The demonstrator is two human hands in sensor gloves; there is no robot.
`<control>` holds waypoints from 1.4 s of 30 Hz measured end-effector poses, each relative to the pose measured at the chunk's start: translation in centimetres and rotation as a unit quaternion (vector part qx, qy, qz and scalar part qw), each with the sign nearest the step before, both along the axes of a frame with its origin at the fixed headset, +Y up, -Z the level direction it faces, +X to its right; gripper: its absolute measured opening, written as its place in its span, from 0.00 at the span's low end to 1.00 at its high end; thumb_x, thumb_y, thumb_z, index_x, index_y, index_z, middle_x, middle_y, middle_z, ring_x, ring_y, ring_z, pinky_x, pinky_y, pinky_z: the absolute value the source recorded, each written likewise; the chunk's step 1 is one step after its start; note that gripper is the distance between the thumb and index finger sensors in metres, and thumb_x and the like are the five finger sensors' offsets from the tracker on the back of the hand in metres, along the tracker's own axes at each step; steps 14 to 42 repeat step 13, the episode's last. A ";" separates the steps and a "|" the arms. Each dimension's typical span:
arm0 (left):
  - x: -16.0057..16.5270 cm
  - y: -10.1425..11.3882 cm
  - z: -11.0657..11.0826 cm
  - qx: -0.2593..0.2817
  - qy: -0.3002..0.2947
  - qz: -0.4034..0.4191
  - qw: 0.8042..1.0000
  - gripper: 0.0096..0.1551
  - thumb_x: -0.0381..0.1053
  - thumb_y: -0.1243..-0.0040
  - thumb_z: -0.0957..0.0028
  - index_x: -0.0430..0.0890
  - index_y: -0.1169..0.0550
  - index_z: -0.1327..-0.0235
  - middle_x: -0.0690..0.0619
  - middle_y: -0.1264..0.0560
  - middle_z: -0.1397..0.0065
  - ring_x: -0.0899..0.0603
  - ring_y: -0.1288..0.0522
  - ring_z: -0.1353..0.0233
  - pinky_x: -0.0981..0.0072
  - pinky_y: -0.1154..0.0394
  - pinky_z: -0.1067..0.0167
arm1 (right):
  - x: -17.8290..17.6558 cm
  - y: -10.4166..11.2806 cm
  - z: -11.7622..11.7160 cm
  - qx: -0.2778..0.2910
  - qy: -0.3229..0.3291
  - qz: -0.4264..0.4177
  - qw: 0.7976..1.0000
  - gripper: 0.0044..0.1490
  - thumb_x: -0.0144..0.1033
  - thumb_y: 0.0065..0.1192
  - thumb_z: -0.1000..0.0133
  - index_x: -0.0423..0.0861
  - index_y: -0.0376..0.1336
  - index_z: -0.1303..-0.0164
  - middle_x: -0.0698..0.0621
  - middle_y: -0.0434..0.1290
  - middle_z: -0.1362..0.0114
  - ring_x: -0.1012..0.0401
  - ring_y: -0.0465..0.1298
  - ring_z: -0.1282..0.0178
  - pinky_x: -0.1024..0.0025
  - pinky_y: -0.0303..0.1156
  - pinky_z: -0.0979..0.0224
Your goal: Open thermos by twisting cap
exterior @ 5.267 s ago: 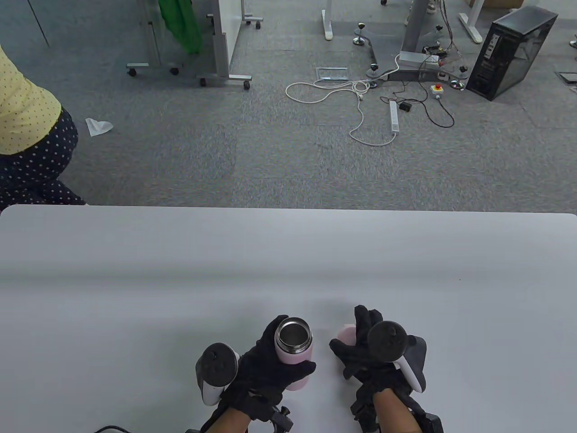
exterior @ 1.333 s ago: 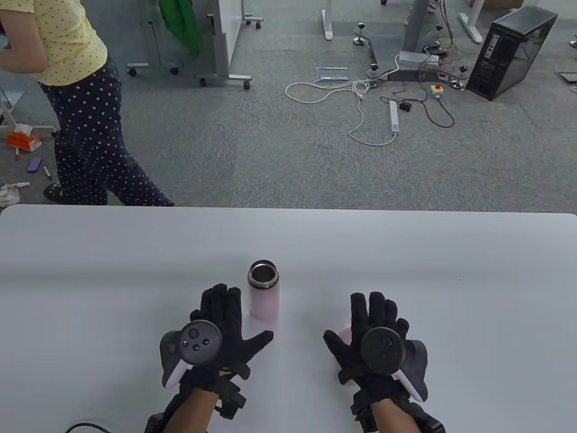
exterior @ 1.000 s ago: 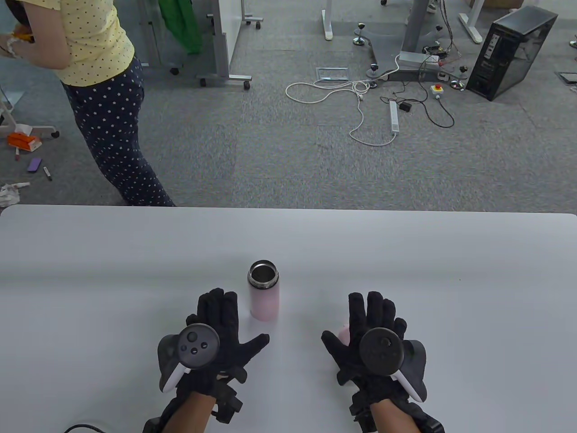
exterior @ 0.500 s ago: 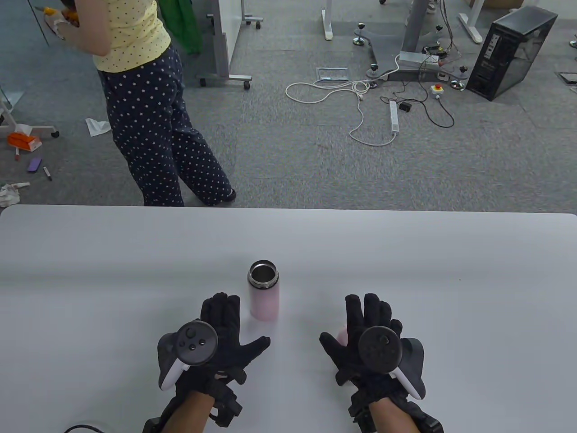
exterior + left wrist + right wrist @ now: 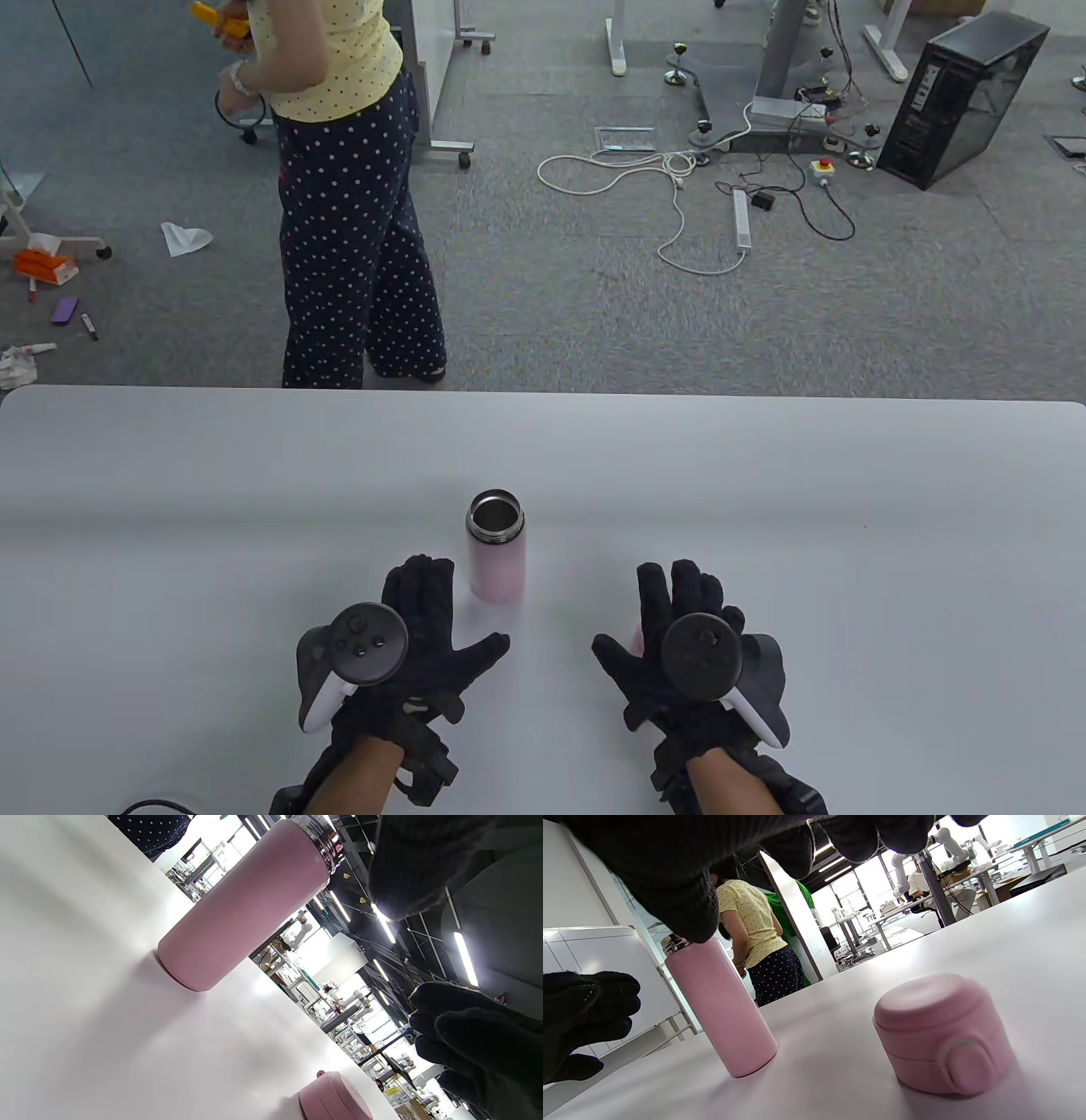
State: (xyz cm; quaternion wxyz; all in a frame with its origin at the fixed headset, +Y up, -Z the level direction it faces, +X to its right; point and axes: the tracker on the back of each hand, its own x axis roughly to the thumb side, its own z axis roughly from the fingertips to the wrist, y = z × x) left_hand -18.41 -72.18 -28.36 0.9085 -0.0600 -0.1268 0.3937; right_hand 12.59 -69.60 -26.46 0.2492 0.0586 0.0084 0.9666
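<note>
The pink thermos (image 5: 497,552) stands upright and uncapped on the white table (image 5: 170,526), its steel mouth showing a dark interior. Its pink cap (image 5: 941,1033) sits on the table under the right hand (image 5: 679,658), apart from the fingers. The left hand (image 5: 416,645) hovers just beside the thermos; both hands are spread wide, holding nothing. Beyond the table, a person in polka-dot trousers (image 5: 356,246) stands on grey carpet (image 5: 594,297) strewn with cables (image 5: 679,204).

matt pink thermos (image 5: 497,567), steel rim
</note>
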 end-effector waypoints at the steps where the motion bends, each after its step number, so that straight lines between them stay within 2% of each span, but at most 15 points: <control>1: 0.0 0.0 0.0 -0.001 0.000 0.000 1.000 0.64 0.69 0.30 0.44 0.42 0.53 0.13 0.35 0.63 0.14 0.26 0.66 0.15 0.17 0.65 0.32 | 0.0 0.0 0.0 0.000 0.000 0.000 1.000 0.62 0.62 0.68 0.38 0.41 0.40 0.10 0.28 0.36 0.13 0.27 0.37 0.18 0.21 0.34 0.25; 13: 0.3 -0.7 -0.2 -0.020 -0.007 0.005 1.000 0.63 0.69 0.31 0.44 0.43 0.53 0.13 0.35 0.62 0.14 0.26 0.66 0.15 0.17 0.65 0.32 | 0.0 -0.5 -0.3 -0.017 -0.001 0.001 1.000 0.62 0.62 0.68 0.38 0.41 0.40 0.10 0.28 0.36 0.13 0.27 0.38 0.18 0.22 0.34 0.25; 42: 0.3 -0.7 -0.2 -0.020 -0.007 0.005 1.000 0.63 0.69 0.31 0.44 0.43 0.53 0.13 0.35 0.62 0.14 0.26 0.66 0.15 0.17 0.65 0.32 | 0.0 -0.5 -0.3 -0.017 -0.001 0.001 1.000 0.62 0.62 0.68 0.38 0.41 0.40 0.10 0.28 0.36 0.13 0.27 0.38 0.18 0.22 0.34 0.25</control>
